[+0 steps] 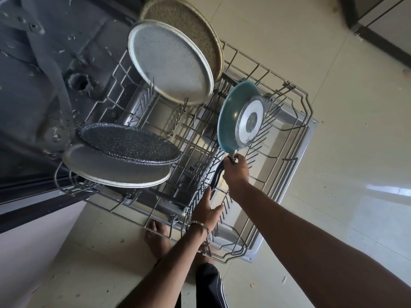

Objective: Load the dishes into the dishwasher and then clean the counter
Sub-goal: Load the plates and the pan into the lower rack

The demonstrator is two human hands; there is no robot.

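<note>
Standing tilted in rack [298,121]: teal pan [235,107], gripped by right hand [236,172]; plates [171,61].

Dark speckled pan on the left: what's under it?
Directly under the dark speckled pan lies a pale round plate, its near rim sticking out. Below both are rack wires. The plate's far part is covered, so what it rests on there can't be seen.

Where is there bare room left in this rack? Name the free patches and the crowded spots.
Free: the rack section right of the teal pan, out to the rim, and the near corner beside the right hand. Crowded: the far corner with the white plate and the left side under the speckled plate.
</note>
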